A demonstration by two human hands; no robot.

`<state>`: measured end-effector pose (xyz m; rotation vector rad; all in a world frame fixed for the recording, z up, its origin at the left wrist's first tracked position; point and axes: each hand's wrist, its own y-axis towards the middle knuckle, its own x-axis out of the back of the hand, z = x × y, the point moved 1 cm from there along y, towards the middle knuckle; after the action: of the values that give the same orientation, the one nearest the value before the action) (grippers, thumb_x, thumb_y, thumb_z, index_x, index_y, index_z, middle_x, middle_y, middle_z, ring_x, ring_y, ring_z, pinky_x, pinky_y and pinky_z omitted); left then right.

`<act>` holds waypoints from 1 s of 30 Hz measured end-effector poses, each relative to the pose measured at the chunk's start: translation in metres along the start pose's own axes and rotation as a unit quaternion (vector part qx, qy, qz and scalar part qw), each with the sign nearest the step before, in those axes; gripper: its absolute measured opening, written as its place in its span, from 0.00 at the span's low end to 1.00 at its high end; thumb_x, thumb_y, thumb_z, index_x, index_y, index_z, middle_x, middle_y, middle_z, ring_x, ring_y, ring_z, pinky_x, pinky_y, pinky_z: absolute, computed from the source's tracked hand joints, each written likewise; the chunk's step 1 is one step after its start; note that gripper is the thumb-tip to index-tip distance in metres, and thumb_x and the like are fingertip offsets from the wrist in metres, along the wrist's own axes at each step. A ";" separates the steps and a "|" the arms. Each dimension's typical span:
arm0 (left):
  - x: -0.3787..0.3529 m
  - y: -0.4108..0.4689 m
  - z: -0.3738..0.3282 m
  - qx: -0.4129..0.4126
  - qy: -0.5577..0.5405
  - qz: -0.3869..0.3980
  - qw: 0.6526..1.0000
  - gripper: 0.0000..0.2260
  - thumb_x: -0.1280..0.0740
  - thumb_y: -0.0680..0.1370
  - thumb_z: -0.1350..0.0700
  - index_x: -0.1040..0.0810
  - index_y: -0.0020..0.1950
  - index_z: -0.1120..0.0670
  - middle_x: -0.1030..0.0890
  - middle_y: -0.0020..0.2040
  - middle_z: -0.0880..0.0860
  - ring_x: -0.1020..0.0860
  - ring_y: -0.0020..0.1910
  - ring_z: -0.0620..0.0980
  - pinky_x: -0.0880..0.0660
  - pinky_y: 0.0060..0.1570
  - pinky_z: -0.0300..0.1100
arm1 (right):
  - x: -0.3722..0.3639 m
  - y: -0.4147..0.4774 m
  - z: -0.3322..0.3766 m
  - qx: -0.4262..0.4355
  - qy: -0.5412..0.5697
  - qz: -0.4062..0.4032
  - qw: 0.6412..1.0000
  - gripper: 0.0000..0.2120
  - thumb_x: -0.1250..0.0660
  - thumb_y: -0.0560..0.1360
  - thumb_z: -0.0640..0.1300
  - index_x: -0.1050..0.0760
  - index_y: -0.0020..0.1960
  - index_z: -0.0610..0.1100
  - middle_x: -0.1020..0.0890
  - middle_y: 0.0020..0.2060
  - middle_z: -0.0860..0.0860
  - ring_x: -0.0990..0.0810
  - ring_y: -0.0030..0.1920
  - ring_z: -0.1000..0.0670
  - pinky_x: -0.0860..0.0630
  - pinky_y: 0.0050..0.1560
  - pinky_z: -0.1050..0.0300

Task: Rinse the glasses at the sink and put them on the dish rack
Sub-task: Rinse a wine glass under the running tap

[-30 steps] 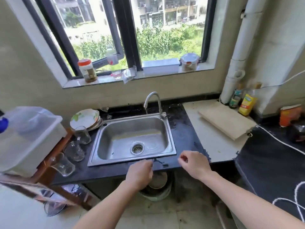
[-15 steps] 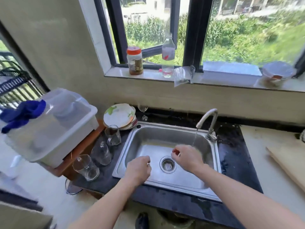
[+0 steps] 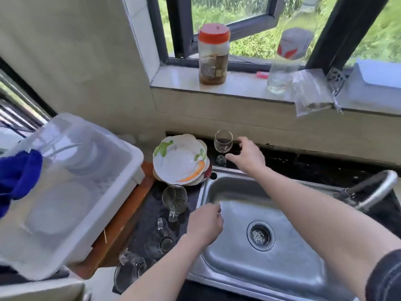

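A stemmed wine glass [image 3: 223, 143] stands upright on the dark counter behind the sink's back left corner. My right hand [image 3: 247, 156] reaches to it with thumb and fingers spread beside the bowl and stem, not closed round it. My left hand [image 3: 205, 224] hovers over the left rim of the steel sink [image 3: 303, 263], fingers loosely curled and holding nothing. Left of the sink stand a glass mug [image 3: 174, 198] and two more clear glasses [image 3: 161, 237] [image 3: 130, 268]. A white plastic dish bin [image 3: 121, 187] with a clear lid sits at far left.
A stack of patterned plates [image 3: 180, 161] lies between the bin and the wine glass. The faucet [image 3: 377, 190] juts in from the right. A blue cloth [image 3: 17, 177] hangs on the bin's left. A jar [image 3: 213, 55] and a bottle [image 3: 288, 59] stand on the windowsill.
The view has swung left and closer to the sink. My right hand moved from over the basin to the wine glass at the back; my left hand shifted to the sink's left rim.
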<state>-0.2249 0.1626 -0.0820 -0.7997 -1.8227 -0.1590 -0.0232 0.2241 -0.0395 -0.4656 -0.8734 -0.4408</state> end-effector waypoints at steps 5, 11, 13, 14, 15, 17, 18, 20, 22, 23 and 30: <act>-0.013 0.013 0.020 0.015 -0.045 0.030 0.998 0.10 0.42 0.77 0.54 0.24 0.52 0.52 0.19 0.50 0.51 0.22 0.51 0.57 0.26 0.46 0.47 | -0.030 0.052 0.016 -0.034 0.024 0.012 0.999 0.48 0.23 0.66 0.58 0.45 0.77 0.48 0.31 0.70 0.45 0.29 0.68 0.42 0.29 0.62 0.46; -0.019 0.016 0.029 0.013 -0.038 0.042 0.998 0.11 0.41 0.78 0.54 0.23 0.57 0.53 0.20 0.55 0.53 0.23 0.54 0.57 0.28 0.48 0.46 | -0.043 0.064 0.010 -0.028 0.067 -0.007 0.997 0.39 0.23 0.66 0.53 0.37 0.72 0.49 0.23 0.64 0.46 0.25 0.62 0.42 0.26 0.58 0.49; -0.019 0.019 0.027 0.011 -0.036 0.042 0.998 0.12 0.42 0.78 0.55 0.23 0.57 0.54 0.19 0.54 0.54 0.23 0.53 0.57 0.26 0.48 0.47 | -0.034 0.049 0.001 -0.029 0.101 -0.033 0.994 0.38 0.23 0.65 0.53 0.34 0.70 0.49 0.22 0.61 0.48 0.23 0.59 0.44 0.26 0.57 0.51; -0.019 0.020 0.024 0.009 -0.038 0.042 0.998 0.12 0.42 0.78 0.55 0.23 0.56 0.54 0.19 0.53 0.54 0.23 0.53 0.57 0.26 0.48 0.47 | -0.028 0.039 -0.003 -0.032 0.122 -0.048 0.991 0.37 0.23 0.64 0.54 0.33 0.69 0.50 0.21 0.59 0.49 0.22 0.57 0.46 0.26 0.56 0.52; -0.019 0.022 0.021 0.006 -0.042 0.040 0.998 0.12 0.42 0.77 0.55 0.22 0.56 0.54 0.19 0.53 0.54 0.22 0.53 0.57 0.26 0.47 0.46 | -0.022 0.025 -0.009 -0.035 0.141 -0.060 0.988 0.36 0.23 0.63 0.55 0.32 0.67 0.52 0.21 0.57 0.51 0.21 0.55 0.47 0.25 0.56 0.52; -0.022 0.023 0.012 0.006 -0.060 0.040 0.997 0.12 0.42 0.77 0.55 0.22 0.55 0.53 0.18 0.52 0.54 0.22 0.52 0.56 0.27 0.46 0.45 | -0.008 -0.006 -0.023 -0.037 0.167 -0.072 0.983 0.33 0.23 0.61 0.57 0.30 0.63 0.54 0.21 0.53 0.54 0.20 0.50 0.51 0.24 0.55 0.51; -0.025 0.024 0.007 0.010 -0.066 0.044 0.997 0.12 0.41 0.77 0.54 0.21 0.55 0.53 0.18 0.52 0.54 0.22 0.53 0.56 0.26 0.46 0.45 | -0.002 -0.024 -0.033 -0.038 0.174 -0.072 0.981 0.32 0.23 0.61 0.57 0.29 0.62 0.55 0.21 0.52 0.55 0.19 0.49 0.52 0.23 0.54 0.51; -0.032 0.025 -0.002 0.018 -0.065 0.060 0.996 0.11 0.41 0.77 0.54 0.21 0.55 0.53 0.18 0.53 0.54 0.22 0.53 0.56 0.27 0.46 0.44 | 0.009 -0.062 -0.057 -0.052 0.177 -0.066 0.981 0.31 0.22 0.61 0.58 0.29 0.60 0.55 0.20 0.50 0.56 0.19 0.47 0.53 0.22 0.52 0.51; -0.040 0.024 -0.011 0.020 -0.055 0.077 0.995 0.11 0.40 0.77 0.55 0.21 0.55 0.54 0.18 0.52 0.53 0.22 0.53 0.55 0.30 0.44 0.42 | 0.015 -0.097 -0.088 -0.084 0.170 -0.058 0.980 0.29 0.21 0.61 0.58 0.29 0.58 0.56 0.20 0.48 0.56 0.18 0.44 0.56 0.22 0.50 0.53; -0.044 0.023 -0.016 0.020 -0.049 0.085 0.995 0.11 0.40 0.77 0.55 0.21 0.54 0.54 0.18 0.52 0.54 0.22 0.52 0.55 0.30 0.43 0.42 | 0.016 -0.114 -0.105 -0.106 0.168 -0.053 0.979 0.28 0.22 0.60 0.59 0.29 0.56 0.56 0.20 0.48 0.56 0.19 0.44 0.56 0.21 0.50 0.53; -0.088 0.016 -0.070 0.059 -0.072 0.170 0.981 0.11 0.39 0.78 0.54 0.21 0.56 0.56 0.19 0.56 0.56 0.22 0.55 0.55 0.27 0.52 0.43 | 0.033 -0.177 -0.211 -0.242 0.182 -0.042 0.952 0.32 0.22 0.61 0.61 0.28 0.60 0.53 0.22 0.47 0.56 0.22 0.47 0.55 0.23 0.52 0.51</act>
<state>-0.1439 0.1029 -0.1351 -1.0447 -1.7802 0.2317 0.0299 -0.0420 -0.0938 -0.7694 -0.4216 -0.7987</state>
